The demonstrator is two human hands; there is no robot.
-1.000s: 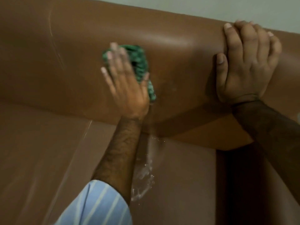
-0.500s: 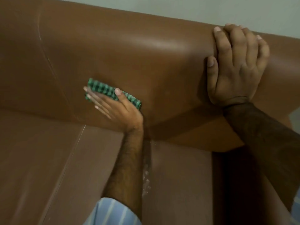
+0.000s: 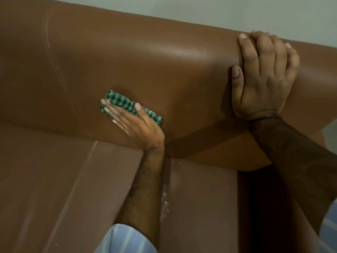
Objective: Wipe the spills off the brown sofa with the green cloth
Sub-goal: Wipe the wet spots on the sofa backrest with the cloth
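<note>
The brown sofa (image 3: pixel 145 66) fills the view, its smooth backrest facing me. My left hand (image 3: pixel 135 123) presses the folded green checked cloth (image 3: pixel 122 102) flat against the lower backrest, thumb on top of the cloth and fingers spread over its left end. My right hand (image 3: pixel 262 75) lies palm down over the rounded top of the backrest at the right, holding nothing. Wet droplets of spill (image 3: pixel 165 198) run down the seat cushion just right of my left forearm.
A pale wall (image 3: pixel 237 10) stands behind the sofa. A seam (image 3: pixel 80 178) splits the seat cushions at the left. A dark gap (image 3: pixel 259 207) lies under my right forearm beside the seat.
My left hand has swept the cloth down and to the left on the backrest, from upright to lying sideways. My right hand has stayed on the backrest top.
</note>
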